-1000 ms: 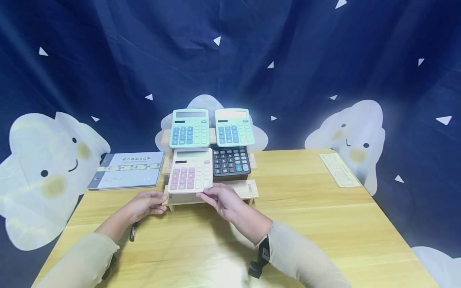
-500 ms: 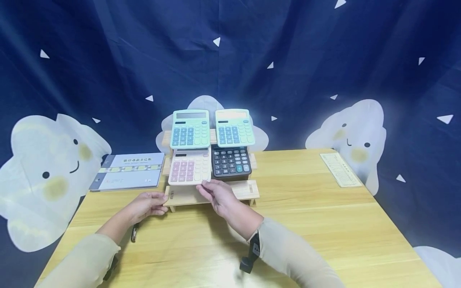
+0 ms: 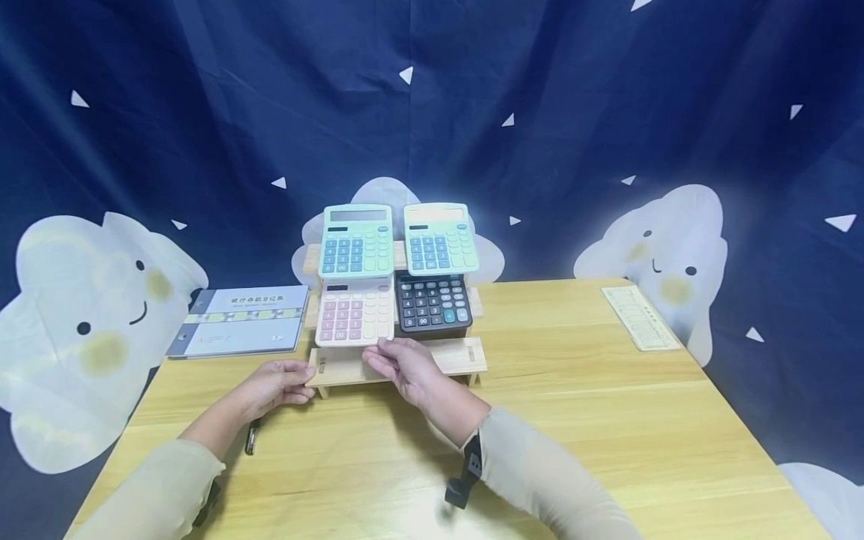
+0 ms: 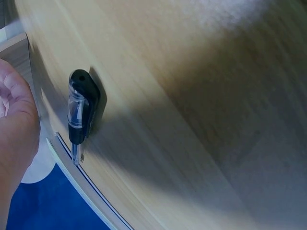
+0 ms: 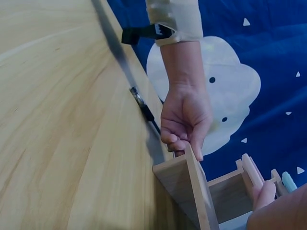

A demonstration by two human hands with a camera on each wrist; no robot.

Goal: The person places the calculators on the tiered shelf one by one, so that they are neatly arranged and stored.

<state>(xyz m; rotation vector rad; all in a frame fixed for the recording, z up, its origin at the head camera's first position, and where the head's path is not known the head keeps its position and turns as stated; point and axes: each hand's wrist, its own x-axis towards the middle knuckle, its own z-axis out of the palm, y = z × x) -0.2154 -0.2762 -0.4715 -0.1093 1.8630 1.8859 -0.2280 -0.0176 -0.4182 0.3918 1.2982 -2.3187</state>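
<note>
A tiered wooden stand (image 3: 439,358) rises at the table's far middle. In the head view my left hand (image 3: 275,388) grips the left end of its lowest step; in the right wrist view, thumb and fingers of that left hand (image 5: 184,115) are around the wood. My right hand (image 3: 413,369) pinches the lower right corner of a pink-and-white calculator (image 3: 356,313), which leans on the middle tier. Beside it leans a black calculator (image 3: 434,302). Two mint-green calculators, one left (image 3: 358,241) and one right (image 3: 440,238), stand on the top tier, partly covering the tops of those below.
A bound ledger (image 3: 243,322) lies left of the stand. Near my left wrist is a pen (image 4: 76,108). At the table's right edge lies a printed sheet (image 3: 640,319). A blue curtain (image 3: 540,150) with cloud prints hangs behind.
My right hand has moved the pink-and-white calculator up and back onto the middle tier, its top now behind the left mint one. My left hand has stayed on the stand.
</note>
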